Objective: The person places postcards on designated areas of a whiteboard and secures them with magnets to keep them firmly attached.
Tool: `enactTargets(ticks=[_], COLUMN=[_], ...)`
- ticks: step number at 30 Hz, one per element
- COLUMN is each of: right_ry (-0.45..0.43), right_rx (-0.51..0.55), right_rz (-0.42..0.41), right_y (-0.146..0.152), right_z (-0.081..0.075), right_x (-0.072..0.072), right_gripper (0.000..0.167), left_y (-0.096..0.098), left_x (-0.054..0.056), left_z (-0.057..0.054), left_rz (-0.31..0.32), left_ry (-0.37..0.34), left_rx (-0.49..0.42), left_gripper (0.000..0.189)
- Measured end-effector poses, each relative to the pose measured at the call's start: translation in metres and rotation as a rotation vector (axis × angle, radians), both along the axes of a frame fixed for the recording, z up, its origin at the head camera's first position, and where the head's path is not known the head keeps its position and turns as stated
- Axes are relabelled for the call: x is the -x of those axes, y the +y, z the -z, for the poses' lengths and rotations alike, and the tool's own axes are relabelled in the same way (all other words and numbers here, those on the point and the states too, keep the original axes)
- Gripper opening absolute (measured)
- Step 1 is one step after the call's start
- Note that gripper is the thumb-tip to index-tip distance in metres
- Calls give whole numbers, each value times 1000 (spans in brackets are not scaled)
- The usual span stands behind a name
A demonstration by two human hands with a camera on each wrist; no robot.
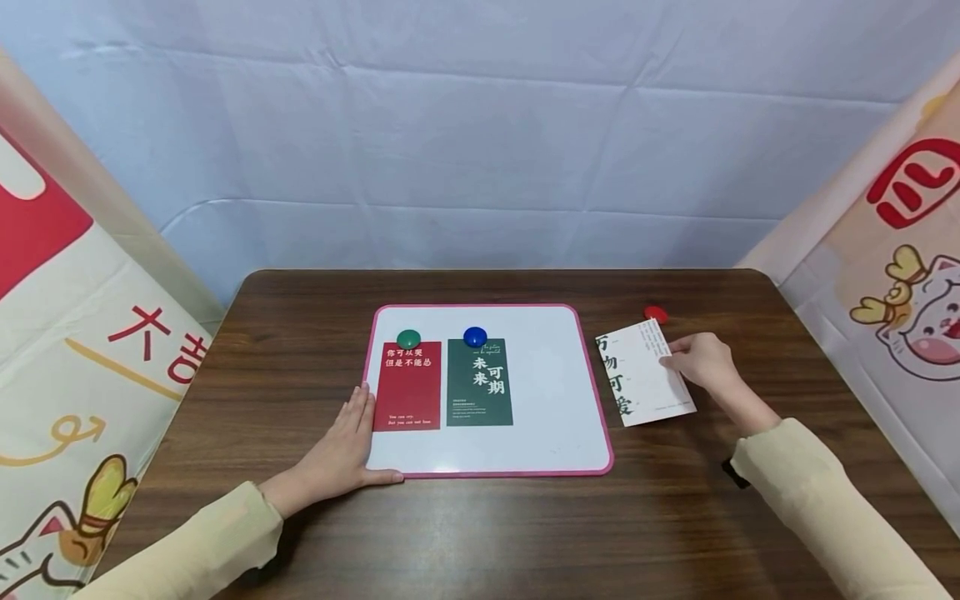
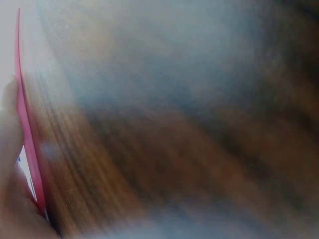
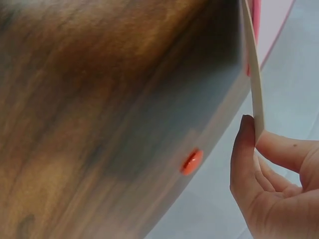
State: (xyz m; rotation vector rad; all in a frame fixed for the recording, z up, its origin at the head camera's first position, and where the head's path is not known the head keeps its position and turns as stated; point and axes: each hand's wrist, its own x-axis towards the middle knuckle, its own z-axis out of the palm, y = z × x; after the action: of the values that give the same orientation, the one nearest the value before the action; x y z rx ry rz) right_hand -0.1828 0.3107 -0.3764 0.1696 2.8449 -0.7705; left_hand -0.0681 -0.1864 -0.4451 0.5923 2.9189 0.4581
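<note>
My right hand (image 1: 703, 362) pinches the right edge of a white card (image 1: 648, 379) with dark characters, between thumb and fingers. In the right wrist view the card (image 3: 255, 84) shows nearly edge-on, raised off the table. My left hand (image 1: 341, 446) rests at the lower left corner of a pink-framed whiteboard (image 1: 555, 383), fingers straight along its left edge and thumb along the bottom edge. On the board lie a red card (image 1: 408, 396) with a green round magnet (image 1: 408, 338) at its top and a green card (image 1: 476, 400) with a blue round magnet (image 1: 475, 337).
A red round magnet (image 1: 656, 314) lies on the brown wooden table (image 1: 480, 533), just beyond the white card. Behind the table hangs a pale blue cloth (image 1: 480, 150). Printed cloths with cartoon figures hang at the left and right sides.
</note>
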Motion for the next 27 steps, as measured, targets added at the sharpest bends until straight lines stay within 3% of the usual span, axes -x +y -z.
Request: enactTargets(ticks=[10,27], right_ry=[53,38], right_rx=[11,36], right_rz=[-2,-2], right_y=[-1,-22], right_z=[-8,-17], right_x=[-1,-2], right_gripper=[36,39], left_y=[1,1], left_x=[0,0], left_z=[-1,-1], left_rz=[-3,-8], left_ry=[-4,-7], left_rx=[-5,-1], left_gripper=[120,120])
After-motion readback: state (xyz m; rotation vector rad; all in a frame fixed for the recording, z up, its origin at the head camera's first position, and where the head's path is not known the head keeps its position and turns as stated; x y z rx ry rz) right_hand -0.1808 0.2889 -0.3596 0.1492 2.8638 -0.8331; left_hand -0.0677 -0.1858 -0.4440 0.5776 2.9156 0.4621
